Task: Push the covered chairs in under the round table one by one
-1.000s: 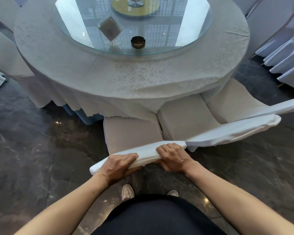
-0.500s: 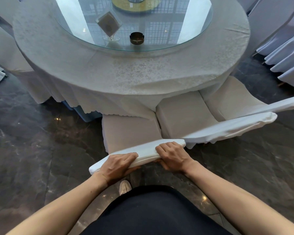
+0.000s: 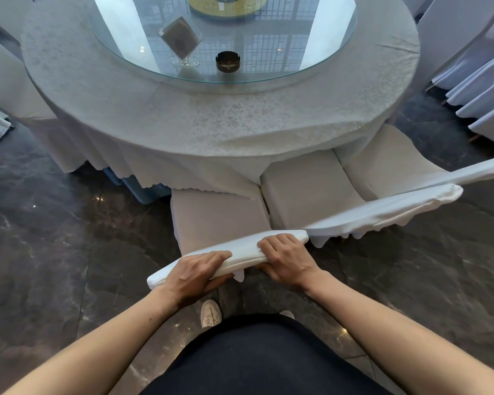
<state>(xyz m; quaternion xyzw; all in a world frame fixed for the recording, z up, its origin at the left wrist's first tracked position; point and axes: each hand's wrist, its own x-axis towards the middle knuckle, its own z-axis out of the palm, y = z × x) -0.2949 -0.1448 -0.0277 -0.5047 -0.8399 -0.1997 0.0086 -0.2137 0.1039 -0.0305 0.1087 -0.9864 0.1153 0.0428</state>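
A white-covered chair stands in front of me, its seat front tucked under the hanging cloth of the round table. My left hand and my right hand both grip the top of its backrest. To its right a second covered chair sits with its seat partly under the table edge, and a third covered chair stands beside that one.
A glass turntable on the table carries a dark ashtray and a clear sign holder. More covered chairs stand at the right and left edges. The floor is dark polished marble. A blue box shows under the tablecloth.
The chair I hold has slid a little further in under the tablecloth, and I have stepped closer to the table. Both hands keep their grip.
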